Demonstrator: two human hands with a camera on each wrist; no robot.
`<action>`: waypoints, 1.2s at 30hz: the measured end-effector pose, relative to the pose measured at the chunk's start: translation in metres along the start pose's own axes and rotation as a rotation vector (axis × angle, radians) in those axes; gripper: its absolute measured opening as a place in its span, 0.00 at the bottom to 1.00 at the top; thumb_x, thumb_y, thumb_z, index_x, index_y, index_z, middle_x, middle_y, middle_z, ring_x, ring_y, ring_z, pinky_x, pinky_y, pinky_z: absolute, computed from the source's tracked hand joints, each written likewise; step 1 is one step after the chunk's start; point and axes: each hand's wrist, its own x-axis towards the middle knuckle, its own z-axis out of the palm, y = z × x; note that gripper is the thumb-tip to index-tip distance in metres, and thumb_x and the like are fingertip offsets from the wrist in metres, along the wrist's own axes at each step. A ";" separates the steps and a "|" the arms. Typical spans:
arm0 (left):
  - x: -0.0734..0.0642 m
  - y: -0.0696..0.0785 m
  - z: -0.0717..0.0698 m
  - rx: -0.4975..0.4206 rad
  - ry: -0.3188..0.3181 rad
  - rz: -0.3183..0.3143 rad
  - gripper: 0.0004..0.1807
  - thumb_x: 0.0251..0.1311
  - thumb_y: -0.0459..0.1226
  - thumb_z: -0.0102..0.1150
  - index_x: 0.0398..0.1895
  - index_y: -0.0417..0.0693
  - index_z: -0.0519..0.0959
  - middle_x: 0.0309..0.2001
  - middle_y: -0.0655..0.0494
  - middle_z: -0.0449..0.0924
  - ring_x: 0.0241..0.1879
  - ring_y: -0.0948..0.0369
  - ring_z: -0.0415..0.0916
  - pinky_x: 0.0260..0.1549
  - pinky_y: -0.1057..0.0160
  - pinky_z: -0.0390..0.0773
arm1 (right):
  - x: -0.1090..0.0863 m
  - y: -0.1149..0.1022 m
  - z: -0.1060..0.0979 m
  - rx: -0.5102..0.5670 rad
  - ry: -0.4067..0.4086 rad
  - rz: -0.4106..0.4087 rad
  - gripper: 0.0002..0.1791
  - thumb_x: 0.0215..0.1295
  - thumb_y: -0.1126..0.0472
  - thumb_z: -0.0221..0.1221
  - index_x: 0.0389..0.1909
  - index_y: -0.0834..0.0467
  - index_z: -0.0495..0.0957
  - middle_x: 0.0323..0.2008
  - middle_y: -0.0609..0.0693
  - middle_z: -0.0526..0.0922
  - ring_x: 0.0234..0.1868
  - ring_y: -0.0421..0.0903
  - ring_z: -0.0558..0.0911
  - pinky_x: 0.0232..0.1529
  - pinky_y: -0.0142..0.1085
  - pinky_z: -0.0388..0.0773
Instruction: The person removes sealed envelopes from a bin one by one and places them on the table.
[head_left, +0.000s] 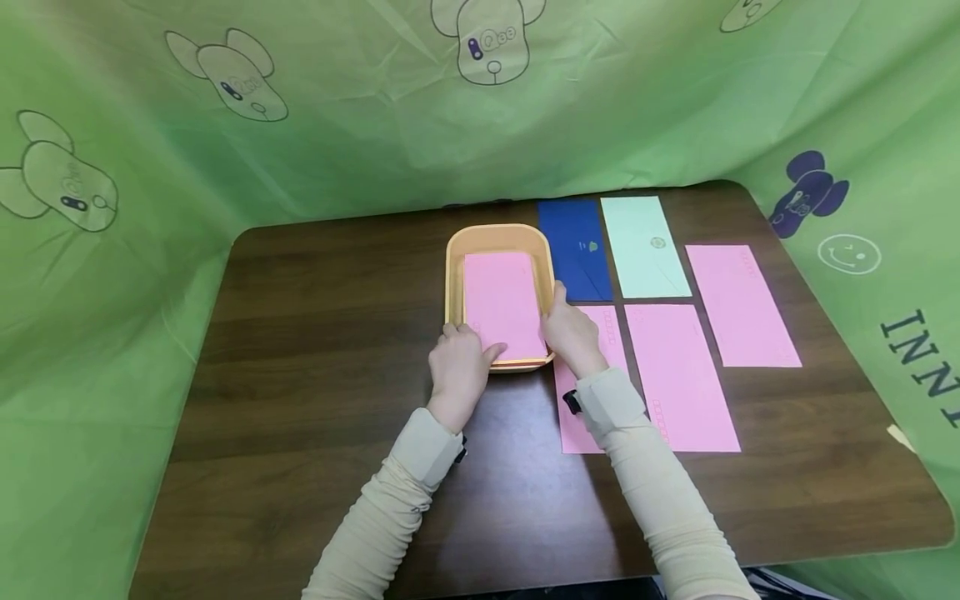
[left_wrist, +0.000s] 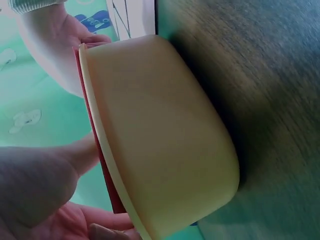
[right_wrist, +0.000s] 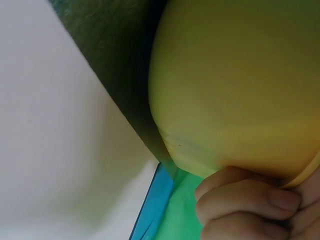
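Left hand [head_left: 459,367] and right hand [head_left: 573,335] are gripping the tray [head_left: 498,237] between them, presumably positioning it; the next move is likely requiring level support beneath the enclosed pink envelope [head_left: 501,300].

Between the left fingers [head_left: 453,331] and right fingers [right_wrist: 240,197], a pink envelope [head_left: 501,304] hides all but a thin edge of the red sheet [left_wrist: 115,200]. Another pink envelope [head_left: 576,429], below the right fingers, is partly covered by that hand and sleeve [head_left: 611,400]; its print is too small to read. Picture edges cut off the left fingers in the left wrist view, and the plastic tub [right_wrist: 240,90] above the right fingers in the right wrist view.
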 end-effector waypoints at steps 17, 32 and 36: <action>0.008 -0.014 -0.007 -0.451 -0.040 -0.118 0.19 0.60 0.43 0.63 0.45 0.36 0.76 0.36 0.42 0.84 0.35 0.47 0.84 0.31 0.50 0.80 | 0.001 0.003 0.003 0.016 0.011 -0.004 0.34 0.71 0.57 0.40 0.74 0.60 0.40 0.50 0.68 0.79 0.42 0.60 0.82 0.41 0.51 0.76; 0.034 -0.059 -0.019 -0.825 0.169 -0.304 0.15 0.64 0.41 0.58 0.45 0.39 0.81 0.36 0.44 0.85 0.33 0.51 0.82 0.32 0.55 0.76 | 0.002 0.002 0.003 0.007 0.030 -0.011 0.34 0.71 0.56 0.41 0.73 0.59 0.41 0.50 0.67 0.79 0.42 0.61 0.82 0.42 0.52 0.76; 0.045 -0.081 -0.020 -0.843 0.193 -0.390 0.17 0.65 0.43 0.56 0.49 0.40 0.79 0.40 0.43 0.85 0.36 0.49 0.81 0.35 0.54 0.75 | 0.003 0.002 0.002 0.002 0.025 -0.010 0.34 0.71 0.56 0.40 0.73 0.60 0.41 0.51 0.68 0.79 0.43 0.61 0.82 0.43 0.53 0.76</action>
